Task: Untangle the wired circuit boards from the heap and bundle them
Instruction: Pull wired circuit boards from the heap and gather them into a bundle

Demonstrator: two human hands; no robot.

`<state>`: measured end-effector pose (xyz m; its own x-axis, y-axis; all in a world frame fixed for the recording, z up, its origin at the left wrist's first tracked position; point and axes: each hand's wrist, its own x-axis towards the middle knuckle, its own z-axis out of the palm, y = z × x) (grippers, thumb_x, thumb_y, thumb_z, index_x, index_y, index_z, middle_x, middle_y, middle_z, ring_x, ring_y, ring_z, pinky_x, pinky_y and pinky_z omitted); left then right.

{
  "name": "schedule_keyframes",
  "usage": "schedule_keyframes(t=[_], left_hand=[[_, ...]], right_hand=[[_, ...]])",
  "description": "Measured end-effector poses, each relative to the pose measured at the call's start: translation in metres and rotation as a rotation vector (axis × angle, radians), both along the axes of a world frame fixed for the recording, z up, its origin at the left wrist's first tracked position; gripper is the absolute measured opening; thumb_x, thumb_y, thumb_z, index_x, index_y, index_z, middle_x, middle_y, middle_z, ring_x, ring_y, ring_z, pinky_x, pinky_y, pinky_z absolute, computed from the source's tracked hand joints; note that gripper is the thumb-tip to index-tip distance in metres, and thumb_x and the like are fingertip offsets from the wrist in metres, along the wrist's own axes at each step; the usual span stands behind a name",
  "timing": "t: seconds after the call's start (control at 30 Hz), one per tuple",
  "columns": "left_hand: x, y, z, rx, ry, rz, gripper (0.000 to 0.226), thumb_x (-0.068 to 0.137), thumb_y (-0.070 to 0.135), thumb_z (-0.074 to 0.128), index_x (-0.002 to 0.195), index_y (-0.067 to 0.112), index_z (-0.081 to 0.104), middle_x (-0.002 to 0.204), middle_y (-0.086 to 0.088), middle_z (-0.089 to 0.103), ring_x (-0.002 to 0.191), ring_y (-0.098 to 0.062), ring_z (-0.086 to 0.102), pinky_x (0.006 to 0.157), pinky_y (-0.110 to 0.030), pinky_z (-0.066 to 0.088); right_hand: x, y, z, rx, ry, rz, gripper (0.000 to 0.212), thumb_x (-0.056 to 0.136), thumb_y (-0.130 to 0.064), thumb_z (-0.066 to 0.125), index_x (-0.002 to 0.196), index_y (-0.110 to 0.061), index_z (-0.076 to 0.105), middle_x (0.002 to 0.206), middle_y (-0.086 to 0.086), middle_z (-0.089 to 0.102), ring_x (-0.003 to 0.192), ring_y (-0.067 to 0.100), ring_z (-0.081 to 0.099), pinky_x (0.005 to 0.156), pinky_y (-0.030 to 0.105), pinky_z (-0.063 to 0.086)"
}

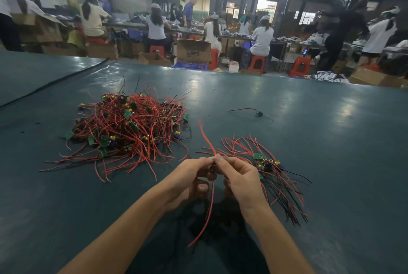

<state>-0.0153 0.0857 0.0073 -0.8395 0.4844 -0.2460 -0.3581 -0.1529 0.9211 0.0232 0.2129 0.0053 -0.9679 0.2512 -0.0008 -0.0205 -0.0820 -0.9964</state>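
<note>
My fingertips [208,160] meet in front of me, thumb and forefinger of each hand pinched together on one red wire [205,135]. The wire rises in a curl above the pinch and hangs down between my wrists towards the near edge. Something small and dark sits just under the pinch, probably this wire's circuit board, though I cannot tell for certain. My left hand [191,177] and right hand [239,176] are curled, held just above the green table cover [331,132]. Just right of my right hand lies the sorted bundle [272,169], boards together and red and black leads fanned out. To the left, well apart, sits the tangled heap [130,123] of red wires and green boards, large and mostly unsorted. A lone wired board [258,114] lies farther back. I judge this as freeing and straightening one piece, early in the job. Next it needs laying on the bundle with its board aligned, then a gentle pull from the heap. Other workers sit at benches beyond.
</note>
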Motion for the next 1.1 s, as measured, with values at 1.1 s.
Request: schedule_keyframes(t=[1.1], left_hand=[[0.007,0.011,-0.018,-0.035,0.505,0.305,0.048,0.082,0.049,0.060,0.049,0.014,0.059,0.047,0.003,0.050,0.044,-0.010,0.046,0.045,-0.018,0.038]], right_hand=[[0.004,-0.021,0.001,-0.250,-0.002,-0.022,0.019,0.063,-0.038,0.073,0.069,-0.020,0.080,0.073,0.006,0.075,0.067,0.019,0.069,0.070,0.035,0.057]])
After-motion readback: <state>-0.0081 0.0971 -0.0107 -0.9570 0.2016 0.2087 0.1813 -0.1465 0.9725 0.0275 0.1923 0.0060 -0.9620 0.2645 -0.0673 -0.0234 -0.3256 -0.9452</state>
